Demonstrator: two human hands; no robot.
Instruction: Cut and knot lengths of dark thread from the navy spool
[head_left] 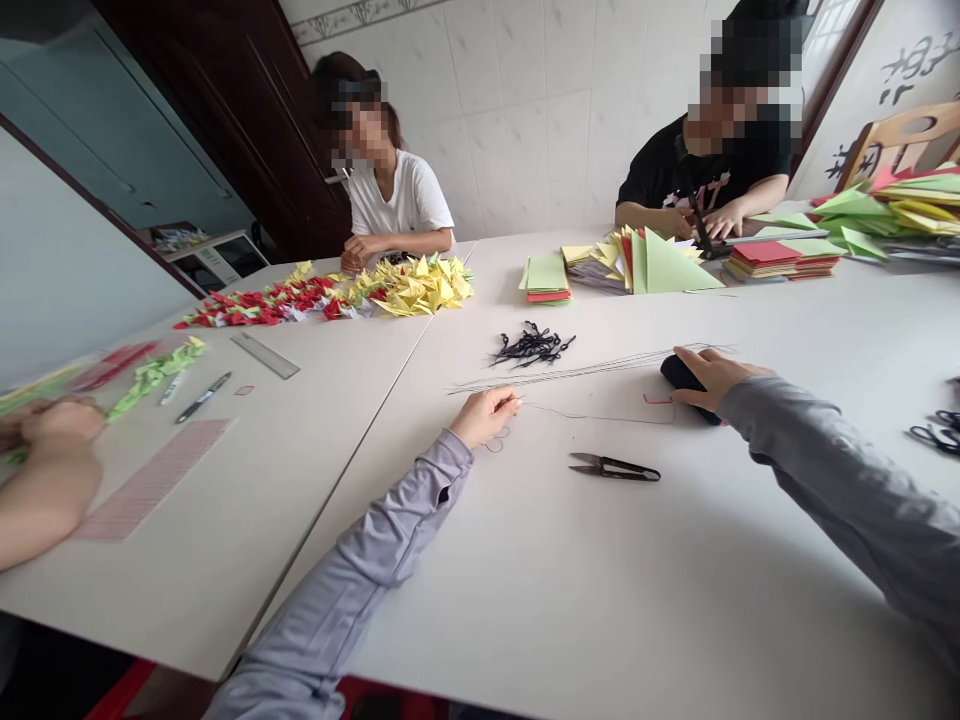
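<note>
My left hand (484,416) pinches the end of a thin dark thread (592,416) above the white table. A small loop of that thread curls below the fingers. To the right, my right hand (712,380) has its fingers round a black spool (679,376) lying on the tabletop. The thread runs across from the left hand towards the spool. Several cut lengths of dark thread (570,373) lie stretched out just beyond both hands. Thread snips (615,468) rest on the table between my forearms, blades pointing left. A pile of black knotted cord loops (532,345) sits farther back.
Folded red and yellow paper pieces (420,288) are heaped at the back left. Stacked coloured paper (546,278) stands at the back. Two people sit across the table; another person's arms (52,460) are at left, near a ruler (266,355) and craft knife (204,398).
</note>
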